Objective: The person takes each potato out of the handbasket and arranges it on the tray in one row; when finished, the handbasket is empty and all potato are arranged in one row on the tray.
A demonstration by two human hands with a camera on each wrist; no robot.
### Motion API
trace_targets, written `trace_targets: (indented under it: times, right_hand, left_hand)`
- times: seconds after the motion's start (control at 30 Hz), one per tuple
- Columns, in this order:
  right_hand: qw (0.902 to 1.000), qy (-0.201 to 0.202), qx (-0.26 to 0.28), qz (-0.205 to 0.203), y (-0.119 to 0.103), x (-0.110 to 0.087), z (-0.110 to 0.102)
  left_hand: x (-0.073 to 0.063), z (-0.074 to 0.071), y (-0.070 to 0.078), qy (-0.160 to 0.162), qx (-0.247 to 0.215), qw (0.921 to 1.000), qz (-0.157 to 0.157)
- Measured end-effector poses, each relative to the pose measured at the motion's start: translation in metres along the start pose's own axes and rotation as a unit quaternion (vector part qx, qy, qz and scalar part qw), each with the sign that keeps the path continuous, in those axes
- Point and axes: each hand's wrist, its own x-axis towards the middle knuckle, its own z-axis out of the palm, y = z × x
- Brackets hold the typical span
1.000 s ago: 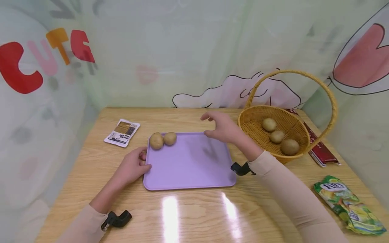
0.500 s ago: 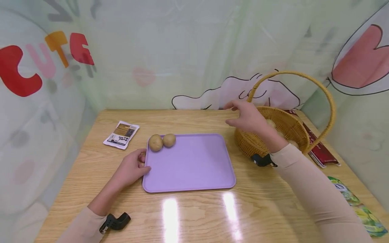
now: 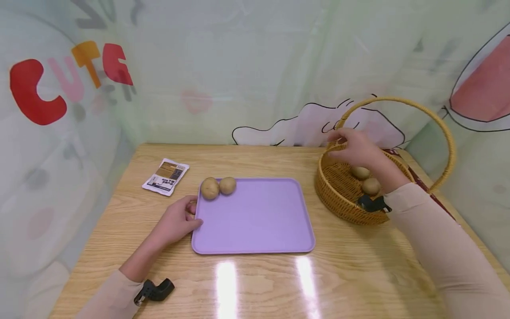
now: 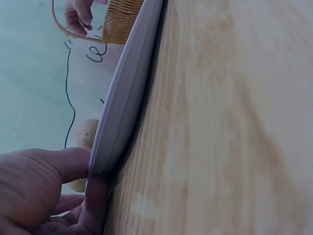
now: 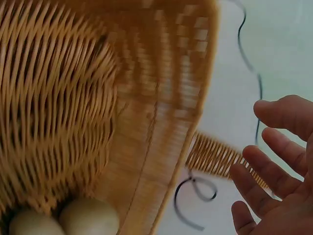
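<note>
Pale green curtains point(image 3: 255, 79) printed with cartoon outlines and letters reading "CUTE" screen the room behind a wood-grained desk point(image 3: 263, 288), whose smooth top throws back two streaks of light. A wicker basket point(image 3: 336, 206) with a tall hooped handle point(image 3: 450, 148) stands at the person's right; from here it looks light and a little springy, best lifted by the hoop. A shallow lilac tray point(image 3: 259, 221) lies flat at the desk's middle, apparently stiff and light, likely to slide on that glossy top unless steadied by its rim.

The person's left hand point(image 3: 177, 221) pinches the tray's left edge, thumb over the lip. The right hand point(image 3: 354, 148) hangs over the left side of the basket's rim, fingers parted in a loose curve, holding nothing. A printed pouch point(image 3: 166, 177) lies beyond the left hand, apart from the tray. Two potatoes point(image 3: 209, 188) sit side by side in the tray's far left corner; at least two more show in the basket, partly behind the right arm point(image 3: 438, 239). They look firm, fairly dense and quick to roll; fingers round the widest part should hold.
</note>
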Motion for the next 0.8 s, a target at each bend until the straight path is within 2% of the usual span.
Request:
trace_targets:
  times: [0.4, 0.57, 0.8]
  right_hand:
    - [0.998, -0.035, -0.047, 0.022, 0.042, 0.0, -0.018]
    - [0.9936, -0.069, -0.073, 0.054, 0.06, 0.001, -0.018]
    - [0.9849, -0.121, -0.055, 0.111, 0.08, -0.004, -0.012]
  left_hand:
    - [-0.002, 0.0, 0.009, -0.004, -0.01, 0.9999, -0.001]
    - [-0.001, -0.001, 0.011, -0.001, -0.006, 1.0, 0.002]
    - [-0.003, -0.002, 0.011, -0.002, -0.005, 1.0, 0.004]
